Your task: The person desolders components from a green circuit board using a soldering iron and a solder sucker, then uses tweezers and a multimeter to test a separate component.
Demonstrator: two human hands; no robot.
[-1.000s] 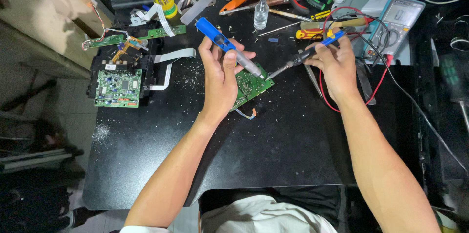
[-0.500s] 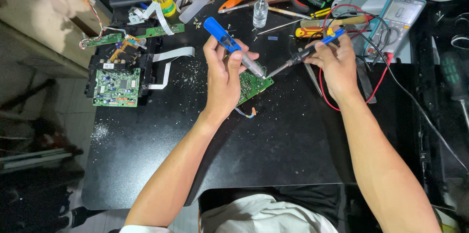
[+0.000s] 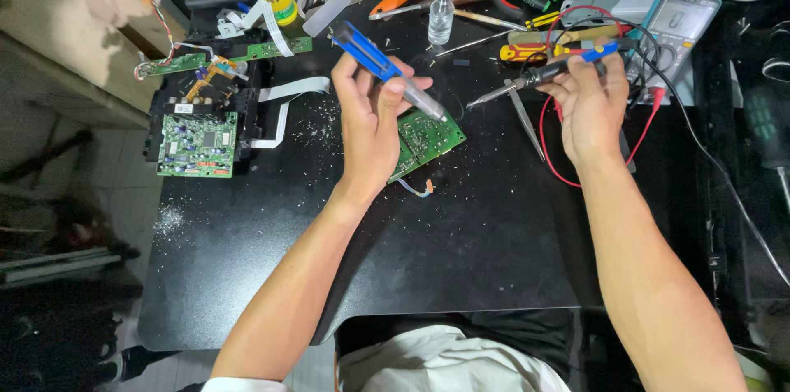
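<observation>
Compared with half a second back, the soldering iron (image 3: 539, 77) has been pulled away from the green circuit board (image 3: 424, 139), so its tip is now seen hanging in the air to the right of the board instead of down at the solder side. Meanwhile the blue desoldering pump (image 3: 387, 71) has been kept angled down, nozzle right at the board's upper edge. Looks like a joint was just heated and the suction bit is being handled now, though that's only a guess from how things sit.

Left hand (image 3: 370, 125): closed tight around the pump's barrel, fingers fully wrapped, with the board apparently pinned under the heel and lower fingers on the black table (image 3: 461, 260). How much of the board is actually gripped can't be told, since it's half hidden by the hand.

Right hand (image 3: 588, 108): closed on the iron's dark handle, pen-style, nothing else touched. A red lead (image 3: 550, 153) is looped just beneath it, and a multimeter (image 3: 679, 26) is parked behind.

Board is sitting near the table's middle, tilted slightly.
</observation>
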